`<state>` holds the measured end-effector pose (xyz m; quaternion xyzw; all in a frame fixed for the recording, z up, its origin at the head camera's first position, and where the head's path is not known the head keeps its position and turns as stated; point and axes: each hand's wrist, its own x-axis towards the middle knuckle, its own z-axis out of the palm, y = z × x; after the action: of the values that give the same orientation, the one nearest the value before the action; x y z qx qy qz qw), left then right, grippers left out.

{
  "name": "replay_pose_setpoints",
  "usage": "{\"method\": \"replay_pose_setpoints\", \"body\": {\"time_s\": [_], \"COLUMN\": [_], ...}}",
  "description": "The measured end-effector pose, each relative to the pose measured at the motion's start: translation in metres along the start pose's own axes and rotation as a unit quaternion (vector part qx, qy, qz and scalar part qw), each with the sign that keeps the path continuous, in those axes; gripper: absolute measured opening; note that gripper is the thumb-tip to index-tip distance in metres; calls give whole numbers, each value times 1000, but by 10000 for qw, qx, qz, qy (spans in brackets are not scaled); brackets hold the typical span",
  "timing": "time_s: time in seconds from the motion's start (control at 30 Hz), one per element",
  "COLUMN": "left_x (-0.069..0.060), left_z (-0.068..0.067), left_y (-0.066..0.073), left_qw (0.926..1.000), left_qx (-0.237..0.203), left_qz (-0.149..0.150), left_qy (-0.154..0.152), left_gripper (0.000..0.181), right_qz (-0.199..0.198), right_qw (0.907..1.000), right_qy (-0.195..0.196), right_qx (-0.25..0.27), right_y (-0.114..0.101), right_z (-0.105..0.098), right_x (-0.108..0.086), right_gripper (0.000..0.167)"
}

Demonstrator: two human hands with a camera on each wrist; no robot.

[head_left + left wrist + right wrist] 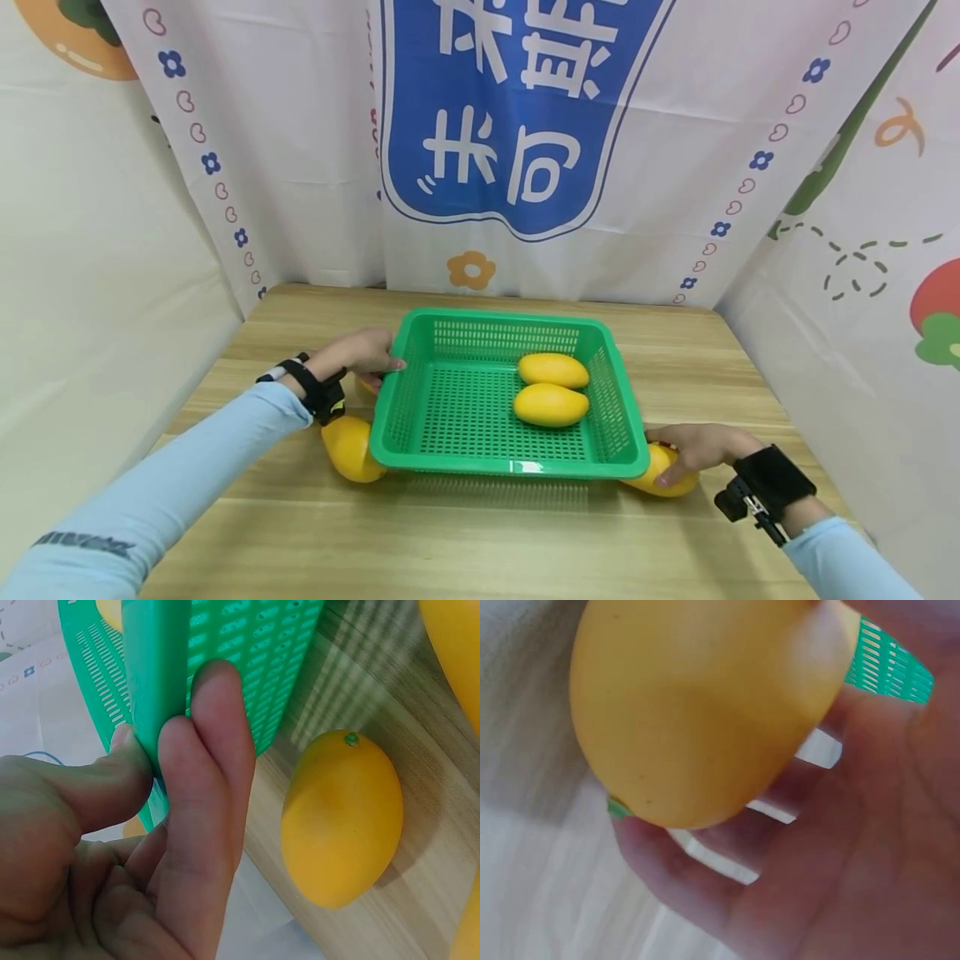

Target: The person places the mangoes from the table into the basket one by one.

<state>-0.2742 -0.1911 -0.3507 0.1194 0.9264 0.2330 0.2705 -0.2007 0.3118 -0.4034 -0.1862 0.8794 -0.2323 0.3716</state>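
- Left hand (367, 350) pinches a light-looking, boxy green plastic basket (480, 464) by its rim.
- Right hand (697, 447) grips a yellow oval fruit (697, 712); maybe slippery, hold its middle.

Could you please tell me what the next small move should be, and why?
Probably the right hand should lift its mango into the basket: it grips that mango just outside, two mangoes lie inside with space beside them, and the left hand pinches the left rim, which should help steadiness.
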Motion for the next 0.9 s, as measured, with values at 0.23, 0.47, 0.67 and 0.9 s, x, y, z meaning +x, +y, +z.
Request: {"method": "replay_pose_setpoints", "body": {"time_s": [0.23, 0.47, 0.67, 0.9], "left_x": [-1, -1, -1, 1], "left_z": [0, 2, 2, 1], "left_y": [0, 0, -3, -1], "left_qw": [10000, 10000, 9999, 9999], "left_qx": [42, 13, 42, 108], "left_qz": [19, 14, 100, 50], "left_qy": [23, 56, 43, 31], "left_gripper": [27, 27, 27, 29], "right_qz": [-317, -196, 5, 157], "right_qw": [9992, 9982, 9963, 9953], "right_qy": [123, 457, 798, 943], "right_qx": [-208, -326, -333, -169], "right_y": [1, 6, 10, 15], "right_z": [3, 1, -4, -8], "right_x": [0, -6, -12, -21], "right_gripper": [75, 61, 59, 66]}}
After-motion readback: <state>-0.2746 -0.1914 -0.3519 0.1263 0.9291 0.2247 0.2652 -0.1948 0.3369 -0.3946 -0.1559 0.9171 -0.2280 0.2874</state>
